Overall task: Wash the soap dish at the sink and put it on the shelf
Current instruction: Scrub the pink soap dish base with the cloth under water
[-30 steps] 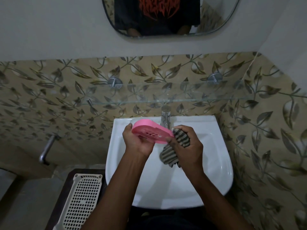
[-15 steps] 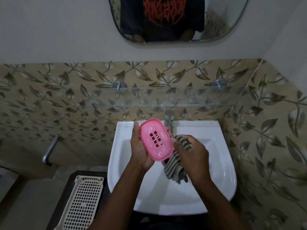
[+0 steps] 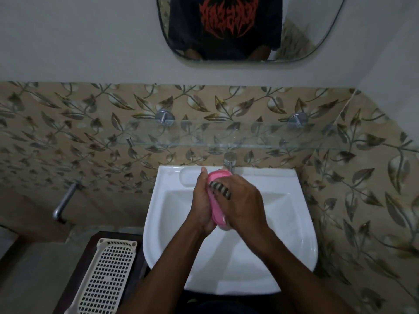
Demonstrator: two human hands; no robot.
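Observation:
A pink soap dish [image 3: 216, 206] is held on edge over the white sink [image 3: 283, 223], just below the tap [image 3: 229, 160]. My left hand [image 3: 201, 205] grips its left side, thumb up by the far end. My right hand [image 3: 243, 203] presses a striped cloth [image 3: 221, 191] against the dish's right face; only a strip of the cloth shows between my fingers. The glass shelf [image 3: 260, 138] runs along the tiled wall above the tap, bare.
A cream perforated plastic tray [image 3: 108, 275] lies on a dark stand left of the sink. A metal pipe handle [image 3: 64, 200] sticks out of the left wall. A mirror [image 3: 317, 30] hangs above the shelf. The right wall stands close to the sink.
The dish turned from face-up to on edge between my hands. My right hand moved in with the cloth and now covers the dish's face.

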